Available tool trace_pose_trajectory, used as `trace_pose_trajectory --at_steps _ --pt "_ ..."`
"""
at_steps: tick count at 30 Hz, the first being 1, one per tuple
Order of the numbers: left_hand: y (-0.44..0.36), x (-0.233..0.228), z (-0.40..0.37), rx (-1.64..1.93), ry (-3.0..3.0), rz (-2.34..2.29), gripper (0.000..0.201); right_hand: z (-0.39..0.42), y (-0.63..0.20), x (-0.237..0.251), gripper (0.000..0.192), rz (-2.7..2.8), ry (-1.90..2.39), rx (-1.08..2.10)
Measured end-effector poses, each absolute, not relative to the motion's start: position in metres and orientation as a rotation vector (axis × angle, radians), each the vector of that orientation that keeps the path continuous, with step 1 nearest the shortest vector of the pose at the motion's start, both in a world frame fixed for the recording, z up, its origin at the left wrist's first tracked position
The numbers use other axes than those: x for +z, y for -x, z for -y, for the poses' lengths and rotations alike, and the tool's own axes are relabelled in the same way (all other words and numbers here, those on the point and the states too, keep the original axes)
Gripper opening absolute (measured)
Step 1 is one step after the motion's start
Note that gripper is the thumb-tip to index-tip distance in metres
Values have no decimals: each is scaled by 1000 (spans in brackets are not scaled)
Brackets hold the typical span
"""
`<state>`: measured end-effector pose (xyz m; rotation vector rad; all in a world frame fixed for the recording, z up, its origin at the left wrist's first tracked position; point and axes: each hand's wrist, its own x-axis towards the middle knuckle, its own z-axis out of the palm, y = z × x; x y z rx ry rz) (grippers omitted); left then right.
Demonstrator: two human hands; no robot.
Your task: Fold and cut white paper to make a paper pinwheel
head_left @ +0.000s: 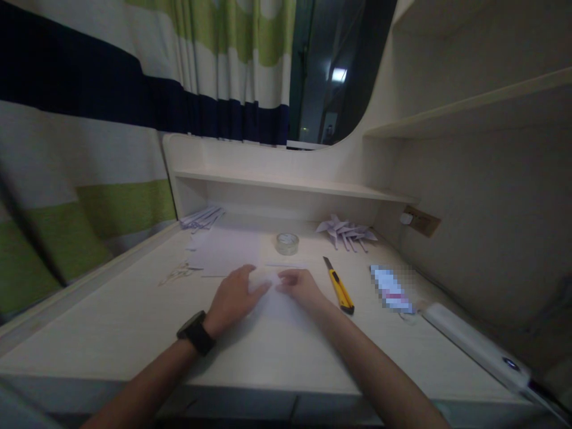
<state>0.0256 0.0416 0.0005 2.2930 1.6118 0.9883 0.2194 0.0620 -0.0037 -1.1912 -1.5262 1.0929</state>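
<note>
Two bare hands rest on a pale wooden bench [134, 322] set into a dim alcove, with a low shelf [286, 185] along the back, a higher shelf [469, 107] on the right wall and a striped curtain [89, 119] of white, green and navy hanging to the left. A dark opening behind the low shelf shows one small light.

Both hands lie flat on a white paper sheet [281, 304] at the middle of the bench. The left hand [232, 298], a dark watch [195, 332] on its wrist, presses down with its fingers [257, 289] stretched out and open; the right hand [301, 286] has its fingers [286, 279] loosely curled onto the sheet's far edge, pinching nothing that can be made out. The fingertips of the two hands nearly meet over the sheet.

Just right of the right hand lies a yellow utility knife [339, 289], apart from it. Beyond the fingers stands a roll of clear tape [287, 243]; more white sheets [223, 250] lie beyond the left hand, with scissors [179, 273] further left. Folded paper pieces [346, 231] sit far right under the shelf, and paper strips [202, 217] far left. A white bar-shaped device [473, 345] lies along the bench's right edge.
</note>
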Motion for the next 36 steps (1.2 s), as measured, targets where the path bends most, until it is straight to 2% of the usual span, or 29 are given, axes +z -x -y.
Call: trace_pose_trajectory --at_steps 3,6,9,13,19,24,25,30,36 --pt "-12 12 -58 615 -2042 -1472 69 -61 -221 0 32 1534 1162 1061" --pt "-5 25 -69 526 -1984 -1326 75 -61 -223 4 33 1532 1118 1046" --pt "-6 35 -77 457 -1961 -1183 71 -64 -226 4 35 1506 1048 1082" --pt "-13 41 -85 396 -1981 -964 55 -70 -232 2 39 1451 1045 1069" --pt "-20 40 -85 549 -1978 -1028 55 -72 -238 4 40 1508 1091 1015" --pt "-18 32 -81 744 -1832 -920 49 -77 -240 -6 56 1482 1027 1071" --pt "-17 32 -81 765 -1827 -917 48 -78 -241 -7 54 1495 1042 1085" --pt "-16 38 -79 743 -1880 -840 39 -72 -243 -7 25 1564 1207 1129" --pt "-23 30 -79 630 -1983 -941 39 -66 -241 1 23 1660 1270 1039"
